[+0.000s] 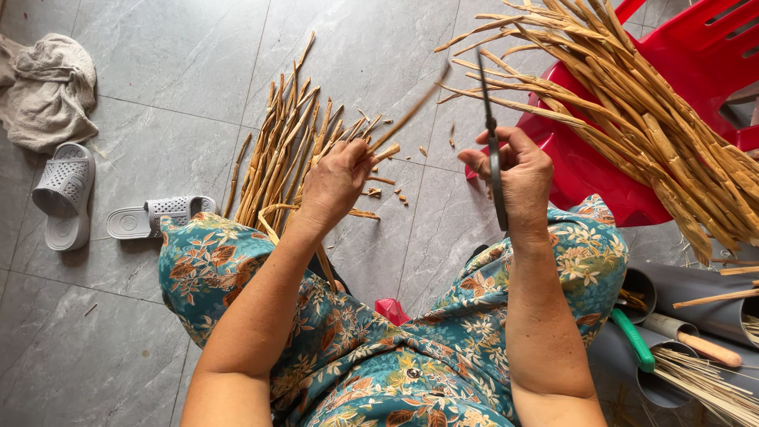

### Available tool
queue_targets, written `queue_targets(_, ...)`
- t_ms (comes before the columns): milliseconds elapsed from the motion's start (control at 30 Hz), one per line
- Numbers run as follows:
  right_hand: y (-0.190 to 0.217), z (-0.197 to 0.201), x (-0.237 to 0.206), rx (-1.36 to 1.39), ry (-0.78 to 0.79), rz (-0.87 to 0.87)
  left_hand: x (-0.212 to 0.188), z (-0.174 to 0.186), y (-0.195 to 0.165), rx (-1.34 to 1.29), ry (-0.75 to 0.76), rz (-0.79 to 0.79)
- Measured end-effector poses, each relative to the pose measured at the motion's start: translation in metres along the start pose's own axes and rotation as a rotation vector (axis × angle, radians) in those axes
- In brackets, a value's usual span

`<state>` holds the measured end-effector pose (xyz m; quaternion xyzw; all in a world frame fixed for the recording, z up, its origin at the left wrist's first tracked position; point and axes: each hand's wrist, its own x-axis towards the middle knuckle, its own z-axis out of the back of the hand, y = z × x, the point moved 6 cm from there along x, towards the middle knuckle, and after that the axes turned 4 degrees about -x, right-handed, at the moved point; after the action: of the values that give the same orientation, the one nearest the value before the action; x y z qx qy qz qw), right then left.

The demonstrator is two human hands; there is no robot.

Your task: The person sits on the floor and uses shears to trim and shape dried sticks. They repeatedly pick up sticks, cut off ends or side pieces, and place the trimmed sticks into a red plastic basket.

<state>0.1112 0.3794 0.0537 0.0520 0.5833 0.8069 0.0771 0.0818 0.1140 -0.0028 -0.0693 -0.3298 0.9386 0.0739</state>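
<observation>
Head view: at frame centre, the left hand (336,180) pinches a thin cane strip (409,115), blurred; the right hand (518,178) grips a dark knife (493,154), blade upward. Cut strips (281,154) lie on the floor (158,71); a cane bundle (648,111) rests on a red chair (696,47), upper right.

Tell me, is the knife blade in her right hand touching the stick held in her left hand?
Apart. The head view shows grey floor between the knife in the right hand and the blurred stick in the left hand.
</observation>
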Motion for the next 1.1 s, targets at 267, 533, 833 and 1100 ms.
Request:
queue_targets(267,-0.024,-0.052,-0.006,0.355,0.181,-0.150,0.010,0.024,-0.003,-0.738,-0.165,-0.039)
queue_targets(533,-0.021,-0.114,-0.027,0.506,0.324,-0.046,0.019,0.008,-0.050,-1.553,-0.033,-0.136)
queue_targets(833,-0.022,-0.097,-0.002,0.455,0.240,-0.010,0.002,0.050,-0.078,-0.598,-0.544,-0.639)
queue_targets(1100,-0.013,-0.057,0.010,0.838,0.039,-0.006,-0.015,-0.052,-0.041,-1.066,0.616,0.110)
